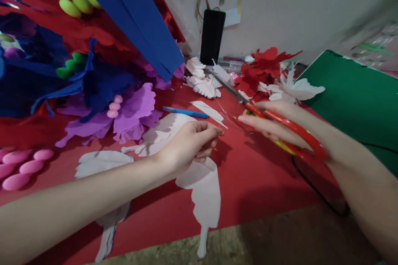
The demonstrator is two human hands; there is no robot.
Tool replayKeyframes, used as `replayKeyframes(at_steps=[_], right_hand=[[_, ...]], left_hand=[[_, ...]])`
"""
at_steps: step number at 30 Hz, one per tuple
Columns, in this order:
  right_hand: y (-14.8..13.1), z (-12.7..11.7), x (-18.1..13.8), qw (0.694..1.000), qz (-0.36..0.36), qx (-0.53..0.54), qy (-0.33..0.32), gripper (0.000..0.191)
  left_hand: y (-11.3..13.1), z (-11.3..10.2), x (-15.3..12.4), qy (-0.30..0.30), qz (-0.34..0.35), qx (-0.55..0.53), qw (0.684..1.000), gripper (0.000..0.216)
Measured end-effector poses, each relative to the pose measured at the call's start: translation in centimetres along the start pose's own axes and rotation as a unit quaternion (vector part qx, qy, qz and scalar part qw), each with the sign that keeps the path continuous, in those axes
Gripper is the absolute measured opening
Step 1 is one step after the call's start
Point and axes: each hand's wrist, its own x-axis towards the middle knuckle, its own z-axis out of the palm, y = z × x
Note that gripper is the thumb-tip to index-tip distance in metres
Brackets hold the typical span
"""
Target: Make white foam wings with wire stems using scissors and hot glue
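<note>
My left hand point(189, 143) is closed in a pinch on a thin wire point(228, 122) that runs toward my right hand. My right hand point(273, 126) grips red-handled scissors point(280, 122), blades pointing up and left toward the white petals. Both hands hover over a red foam sheet point(255, 178). White petal cutouts point(203, 192) lie under and around my left hand. A blue pen point(185, 112) lies just beyond the left hand.
Purple, blue and red foam flowers point(124, 112) fill the left side, with pink point(21, 167) and green foam beads. A green sheet point(357, 99) lies at right. Red and white petals point(264, 70) and a black phone point(212, 37) stand by the wall.
</note>
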Motion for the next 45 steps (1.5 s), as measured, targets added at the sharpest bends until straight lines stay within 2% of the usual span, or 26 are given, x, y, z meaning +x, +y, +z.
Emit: replayKeyframes(at_steps=[3, 9, 15, 18, 21, 25, 26, 27, 29, 32, 38, 41, 43, 44, 45], right_hand=[[1.7, -1.2, 3.3, 0.991, -0.036, -0.127, 0.007, 0.030], [4.7, -0.1, 9.4, 0.979, 0.008, -0.204, 0.030, 0.014], [5.3, 1.3, 11.6, 0.973, 0.021, -0.229, 0.001, 0.026], [5.1, 1.2, 12.0, 0.975, 0.000, -0.221, 0.013, 0.021], [3.9, 0.9, 11.1, 0.976, -0.030, -0.205, 0.070, 0.021], [1.1, 1.1, 7.2, 0.972, -0.112, -0.165, 0.128, 0.027], [0.5, 1.4, 5.8, 0.969, -0.146, -0.148, 0.134, 0.025], [-0.1, 1.7, 4.5, 0.958, -0.218, -0.103, 0.155, 0.020], [-0.8, 2.3, 1.9, 0.924, -0.340, -0.053, 0.164, 0.018], [-1.0, 3.3, -0.8, 0.895, -0.420, -0.059, 0.139, 0.018], [0.2, 3.9, -2.5, 0.890, -0.440, -0.004, 0.119, 0.014], [0.8, 3.6, -2.6, 0.880, -0.457, -0.008, 0.127, 0.016], [1.2, 3.2, -2.8, 0.882, -0.454, -0.010, 0.128, 0.016], [1.4, 3.0, -2.8, 0.885, -0.448, -0.010, 0.125, 0.015], [1.6, 2.8, -2.9, 0.889, -0.443, -0.007, 0.116, 0.014]], left_hand=[[-0.3, 0.1, 0.0, -0.013, -0.006, 0.005, 1.000, 0.030], [-0.8, 0.0, 0.0, -0.027, -0.012, 0.022, 0.999, 0.024], [-1.0, -0.3, 0.0, -0.045, -0.012, 0.027, 0.999, 0.020], [-1.1, -0.2, -0.1, -0.046, -0.004, 0.026, 0.999, 0.016], [-1.2, -0.3, 0.0, -0.042, 0.011, 0.024, 0.999, 0.011], [-1.2, -0.4, 0.2, -0.029, 0.042, 0.022, 0.998, 0.008], [-1.2, -0.5, 0.3, -0.025, 0.051, 0.021, 0.998, 0.010], [-1.1, -0.5, 0.3, -0.023, 0.059, 0.020, 0.998, 0.014], [-1.0, -0.6, 0.3, -0.028, 0.068, 0.021, 0.997, 0.027], [-0.7, -0.8, 0.3, -0.047, 0.067, 0.031, 0.996, 0.044], [-0.4, -0.5, 0.0, -0.077, 0.034, 0.063, 0.994, 0.060], [-0.4, -0.3, -0.2, -0.101, 0.010, 0.092, 0.991, 0.059], [-0.4, -0.6, -0.4, -0.096, 0.050, 0.176, 0.978, 0.046], [-0.4, -1.0, -0.6, -0.087, 0.095, 0.242, 0.962, 0.036], [-0.4, -1.5, -0.8, -0.070, 0.159, 0.325, 0.930, 0.028]])
